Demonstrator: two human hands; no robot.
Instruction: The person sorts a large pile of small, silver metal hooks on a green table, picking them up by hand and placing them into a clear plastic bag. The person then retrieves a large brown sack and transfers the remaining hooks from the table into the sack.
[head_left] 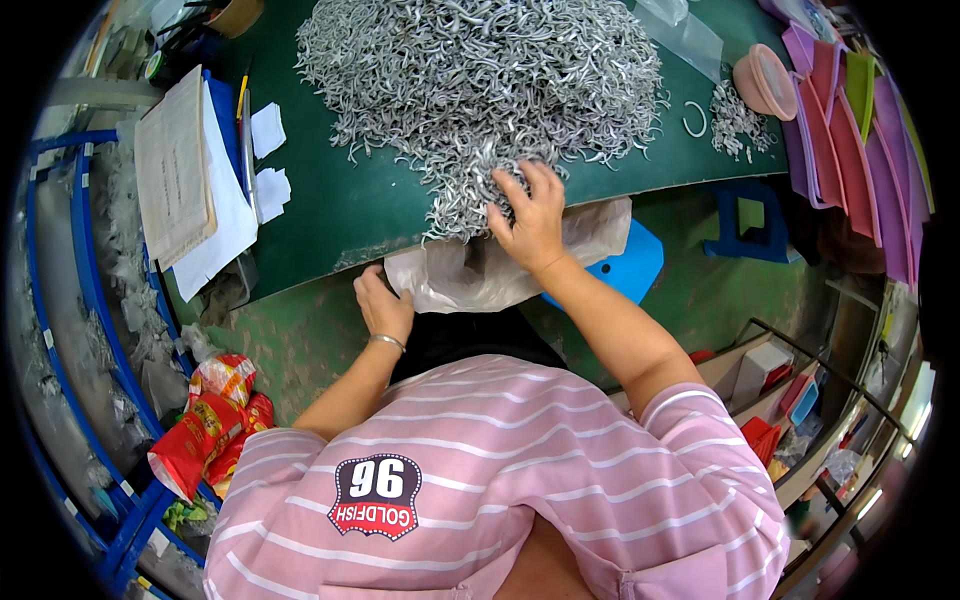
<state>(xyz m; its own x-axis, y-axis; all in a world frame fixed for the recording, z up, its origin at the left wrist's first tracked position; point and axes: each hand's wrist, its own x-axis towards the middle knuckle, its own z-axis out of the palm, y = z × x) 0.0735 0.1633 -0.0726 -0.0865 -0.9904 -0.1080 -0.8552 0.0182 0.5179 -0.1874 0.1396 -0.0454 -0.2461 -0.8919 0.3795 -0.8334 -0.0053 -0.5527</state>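
A large heap of small curved silver-grey metal pieces covers the far middle of the green table, with a narrow tongue reaching the near edge. My right hand rests on this tongue, fingers spread and bent among the pieces. Below the edge, in front of my body, a whitish plastic bag hangs with its mouth open under the pieces. My left hand is at the bag's left side, its fingers curled and its thumb against the plastic. How firmly it grips is partly hidden.
Papers on a clipboard lie at the table's left. At right are a pink cup, a white ring, a smaller pile and stacked coloured trays. Blue stools stand underneath; red packages sit by blue racks.
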